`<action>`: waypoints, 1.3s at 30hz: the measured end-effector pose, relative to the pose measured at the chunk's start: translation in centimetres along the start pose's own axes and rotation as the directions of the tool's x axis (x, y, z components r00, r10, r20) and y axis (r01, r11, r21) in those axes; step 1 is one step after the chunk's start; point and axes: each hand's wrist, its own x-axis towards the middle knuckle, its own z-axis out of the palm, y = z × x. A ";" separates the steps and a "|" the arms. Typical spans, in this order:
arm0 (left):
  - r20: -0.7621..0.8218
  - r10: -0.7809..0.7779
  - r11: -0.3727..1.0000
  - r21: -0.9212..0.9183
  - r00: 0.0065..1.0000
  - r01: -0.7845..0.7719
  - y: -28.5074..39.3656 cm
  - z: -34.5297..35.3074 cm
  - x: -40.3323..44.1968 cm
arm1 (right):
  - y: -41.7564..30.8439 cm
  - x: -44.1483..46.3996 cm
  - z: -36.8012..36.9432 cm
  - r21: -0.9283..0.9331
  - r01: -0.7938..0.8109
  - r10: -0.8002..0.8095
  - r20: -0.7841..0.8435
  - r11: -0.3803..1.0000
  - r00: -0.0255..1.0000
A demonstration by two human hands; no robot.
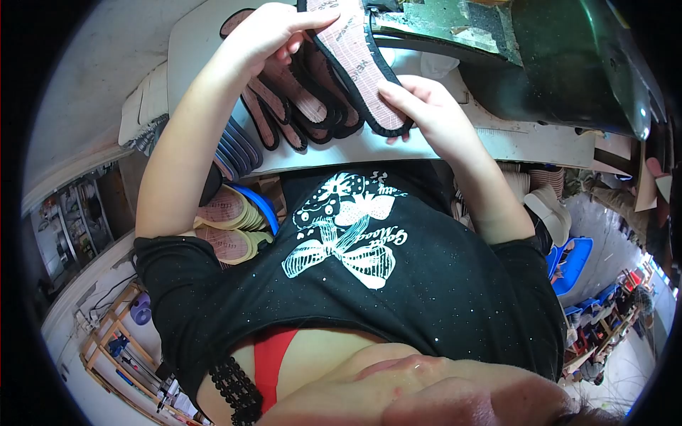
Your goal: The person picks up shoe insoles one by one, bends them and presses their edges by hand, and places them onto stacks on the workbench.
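Note:
A pink insole (359, 67) with black edging and dark printed letters is held slantwise between my two hands above the white work surface. My left hand (277, 32) pinches its upper part at the left edge, thumb on top. Near the lower, rounded end, my right hand (419, 106) grips the right edge, with the thumb on the pink face and the fingers partly hidden beneath. Several similar black-edged pink pieces (309, 103) lie overlapping on the table just below and left of the held one.
A dark green machine (568, 64) stands at the upper right, beside the white table (284, 162). Stacked dark insoles (238, 149) lie at the table's left. Below are pink-and-yellow pieces (227, 243) near a blue rim. A blue bin (572, 266) is at the right.

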 end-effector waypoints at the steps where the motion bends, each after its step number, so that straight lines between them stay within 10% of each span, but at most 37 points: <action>1: 0.039 -0.032 0.997 -0.068 0.999 0.034 0.8 -0.3 -0.1 | -0.6 -0.7 0.1 0.008 -0.045 0.046 -0.037 0.999 0.998; 7: -0.033 0.013 0.965 -0.263 0.999 -0.021 2.7 -0.7 1.5 | -2.1 2.0 1.8 -0.022 0.096 -0.098 -0.255 0.995 0.962; 11: -0.197 0.160 0.887 -0.402 0.967 -0.229 0.0 -2.8 -3.1 | -1.9 2.8 1.9 -0.091 0.127 -0.138 -0.132 0.988 0.981; 13: -0.329 0.233 0.936 -0.179 0.915 -0.303 -3.0 -4.4 -7.2 | -2.6 0.6 4.2 -0.257 0.046 -0.056 -0.033 0.965 0.998; 18: -0.563 -0.203 0.883 0.248 0.801 0.398 -13.3 -3.4 -12.6 | 0.3 2.8 8.4 -0.144 0.011 0.011 0.153 0.989 0.988; 22: -0.577 -0.216 0.704 0.467 0.788 0.535 -15.2 2.0 -11.6 | 3.9 6.0 9.3 -0.764 0.237 -0.255 0.098 0.600 0.962; 25: -0.633 -0.124 0.704 0.486 0.764 0.517 -15.5 2.7 -11.5 | 2.6 3.7 9.6 -0.707 0.134 -0.054 0.135 0.694 0.989; 36: -0.752 -0.014 0.928 0.237 0.659 0.289 -12.3 0.5 -13.7 | 2.6 0.9 9.1 -0.415 0.133 -0.077 0.149 0.900 0.986; 39: -0.783 0.068 0.986 0.147 0.618 0.078 -8.6 2.7 -14.5 | 1.9 0.9 10.2 -0.454 0.388 -0.261 0.317 0.802 0.912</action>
